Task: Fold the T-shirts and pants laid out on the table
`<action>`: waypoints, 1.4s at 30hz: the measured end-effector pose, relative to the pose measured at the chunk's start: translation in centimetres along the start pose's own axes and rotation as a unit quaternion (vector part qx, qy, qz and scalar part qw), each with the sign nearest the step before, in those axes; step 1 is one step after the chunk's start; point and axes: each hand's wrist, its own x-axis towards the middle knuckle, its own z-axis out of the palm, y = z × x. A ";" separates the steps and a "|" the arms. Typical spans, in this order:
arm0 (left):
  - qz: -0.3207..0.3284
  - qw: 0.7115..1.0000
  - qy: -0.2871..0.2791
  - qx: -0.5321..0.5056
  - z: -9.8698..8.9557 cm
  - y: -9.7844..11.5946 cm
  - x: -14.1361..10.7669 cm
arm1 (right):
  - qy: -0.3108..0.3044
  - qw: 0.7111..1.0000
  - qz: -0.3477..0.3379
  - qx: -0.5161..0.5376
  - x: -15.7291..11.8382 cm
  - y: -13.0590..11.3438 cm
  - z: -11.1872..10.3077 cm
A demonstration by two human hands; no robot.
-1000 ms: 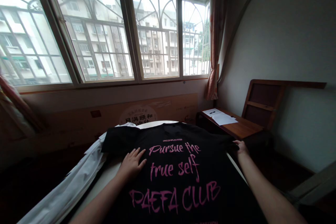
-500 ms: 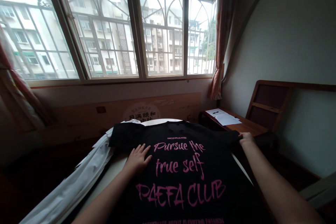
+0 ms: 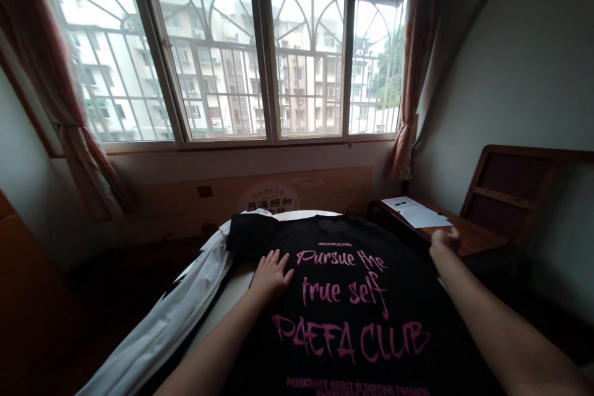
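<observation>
A black T-shirt point(image 3: 343, 303) with pink lettering lies spread, print up, over a white-topped board point(image 3: 236, 288). My left hand point(image 3: 271, 275) rests flat on its left side, below the left sleeve, with the fingers spread. At the right shoulder, my right hand point(image 3: 445, 241) is closed at the sleeve's edge. Its curled fingers hide most of the grip, and the dark sleeve is hard to make out there. White cloth point(image 3: 185, 303) hangs along the board's left side, partly under the T-shirt.
A low wooden table point(image 3: 477, 235) with white papers point(image 3: 422, 215) and a pen stands at the right, beside a wooden-framed panel point(image 3: 505, 185). Ahead is a barred window point(image 3: 306, 68) with tied curtains point(image 3: 408, 93). A printed board point(image 3: 325, 189) leans below it.
The view has turned left, so everything sits further right. My right hand has curled more tightly, and the sleeve no longer stretches out sideways. My left hand stays flat on the T-shirt.
</observation>
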 end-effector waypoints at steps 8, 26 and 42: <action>-0.058 0.987 0.141 0.052 -6.0 -3.3 1.8 | -0.175 0.959 0.168 0.148 -13.9 -3.0 12.6; -0.326 0.937 0.079 -0.102 -8.0 -17.8 7.4 | -0.390 0.763 0.462 0.227 -38.7 8.0 20.2; -0.113 0.964 0.181 -0.158 -11.2 -9.3 9.8 | -0.404 0.735 0.490 0.238 -37.7 8.3 20.4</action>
